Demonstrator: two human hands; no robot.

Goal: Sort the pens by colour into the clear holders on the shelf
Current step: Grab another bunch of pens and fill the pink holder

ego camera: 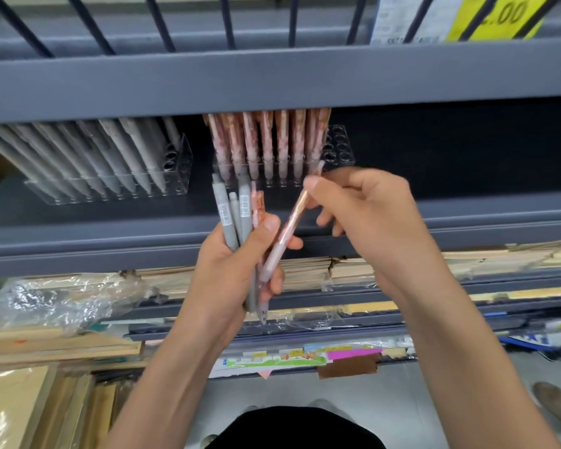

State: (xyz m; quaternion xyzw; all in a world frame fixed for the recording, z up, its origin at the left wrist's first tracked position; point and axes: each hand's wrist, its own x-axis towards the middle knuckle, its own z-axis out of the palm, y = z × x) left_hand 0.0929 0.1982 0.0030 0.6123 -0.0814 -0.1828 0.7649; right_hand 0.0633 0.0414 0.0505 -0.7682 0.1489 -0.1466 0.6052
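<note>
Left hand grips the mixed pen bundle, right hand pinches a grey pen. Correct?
Not quite: the head view shows the right hand pinching a pink pen, not a grey one. The left hand does grip the mixed pen bundle.

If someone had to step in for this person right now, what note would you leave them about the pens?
Left hand: grips a bundle of grey pens with at least one pink among them.
Right hand: pinches one pink pen, lower end by the bundle.
Done: grey holder and pink holder look mostly filled, with free holes at their right ends.
Left: slot the pink pen, then the bundle by colour.
</note>
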